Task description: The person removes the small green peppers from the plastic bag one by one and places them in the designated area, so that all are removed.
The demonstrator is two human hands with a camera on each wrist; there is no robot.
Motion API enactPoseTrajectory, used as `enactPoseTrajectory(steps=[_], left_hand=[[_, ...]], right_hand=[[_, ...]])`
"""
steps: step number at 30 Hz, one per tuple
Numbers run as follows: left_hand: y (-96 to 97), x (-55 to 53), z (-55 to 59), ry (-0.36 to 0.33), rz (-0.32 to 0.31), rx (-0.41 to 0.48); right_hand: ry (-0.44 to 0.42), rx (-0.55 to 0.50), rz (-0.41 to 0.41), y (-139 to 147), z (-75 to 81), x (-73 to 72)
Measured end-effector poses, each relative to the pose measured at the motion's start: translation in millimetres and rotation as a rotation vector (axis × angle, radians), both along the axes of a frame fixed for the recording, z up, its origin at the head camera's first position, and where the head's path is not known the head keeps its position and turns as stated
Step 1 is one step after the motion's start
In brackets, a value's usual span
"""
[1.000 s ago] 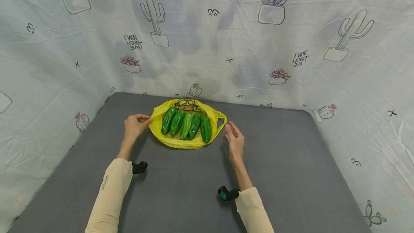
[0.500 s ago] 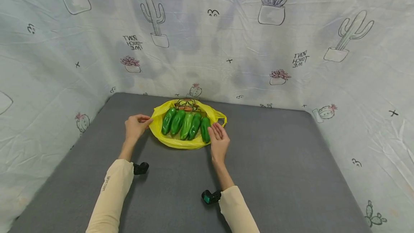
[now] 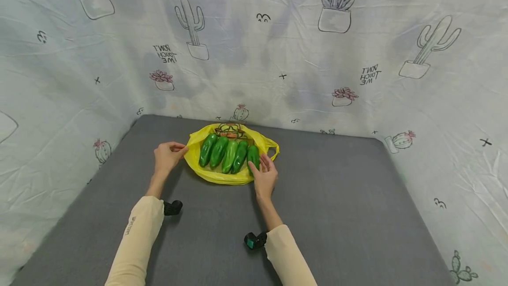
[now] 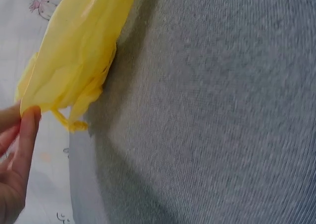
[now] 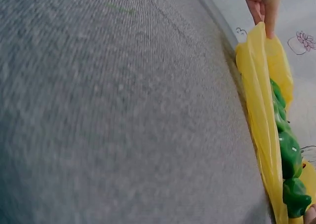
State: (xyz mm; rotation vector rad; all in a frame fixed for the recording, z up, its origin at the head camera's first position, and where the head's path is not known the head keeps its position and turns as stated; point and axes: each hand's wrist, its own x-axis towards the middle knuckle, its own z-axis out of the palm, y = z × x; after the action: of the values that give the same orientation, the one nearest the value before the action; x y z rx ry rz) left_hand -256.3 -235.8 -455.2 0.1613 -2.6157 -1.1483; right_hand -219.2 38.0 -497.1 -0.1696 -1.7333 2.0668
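Several glossy green peppers point(image 3: 229, 156) lie side by side in the mouth of a yellow plastic bag point(image 3: 222, 177). My left hand point(image 3: 166, 158) pinches the bag's left rim between thumb and fingertips, and the left wrist view shows the rim point(image 4: 42, 93) caught there. At the bag's right side, my right hand point(image 3: 265, 179) grips the rightmost green pepper point(image 3: 252, 156), thumb on its left and fingers on its right. In the right wrist view only a bit of this hand point(image 5: 310, 215) shows at the lower right corner, beside a pepper point(image 5: 295, 197).
The bag rests near the back of a grey cloth-covered table point(image 3: 337, 197). A loop handle point(image 3: 276, 151) sticks out at the bag's right. Pale fabric point(image 3: 285, 56) printed with cacti stands along the back and sides.
My right hand has moved left from the bag's handle to the rightmost pepper, and its thumb and fingers have spread around it. My left hand has kept its pinch on the rim.
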Motion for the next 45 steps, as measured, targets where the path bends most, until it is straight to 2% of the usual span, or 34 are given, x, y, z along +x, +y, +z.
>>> enactPoseTrajectory(steps=[6,10,18,23,28,35,38,45], left_hand=[[-10.5,-3.4,3.9,-0.097,-0.122,0.009],[-15.1,-3.2,5.8,-0.173,-0.175,0.02],[-19.8,-0.8,2.4,-0.186,-0.21,0.041],[-20.7,-0.3,1.4,-0.194,-0.222,0.062],[-21.0,-0.4,0.4,-0.194,-0.222,0.08],[-20.3,-0.5,-0.4,-0.177,-0.219,0.078],[-19.7,-0.1,-1.5,-0.176,-0.216,0.073],[-19.3,0.2,-2.5,-0.172,-0.189,0.079]], right_hand=[[-0.054,0.285,-0.051,2,-3.0,-2.8],[-0.091,0.448,-0.072,2,-5.9,-4.1],[-0.085,0.676,-0.11,1,-8.4,-7.4],[-0.112,0.69,-0.127,-2,-7.0,-12.6],[-0.124,0.654,-0.16,-4,-10.3,-14.4],[-0.123,0.678,-0.214,-6,-16.1,-15.6],[-0.123,0.653,-0.241,-4,-17.8,-15.5],[-0.111,0.598,-0.239,-3,-15.2,-14.0]])
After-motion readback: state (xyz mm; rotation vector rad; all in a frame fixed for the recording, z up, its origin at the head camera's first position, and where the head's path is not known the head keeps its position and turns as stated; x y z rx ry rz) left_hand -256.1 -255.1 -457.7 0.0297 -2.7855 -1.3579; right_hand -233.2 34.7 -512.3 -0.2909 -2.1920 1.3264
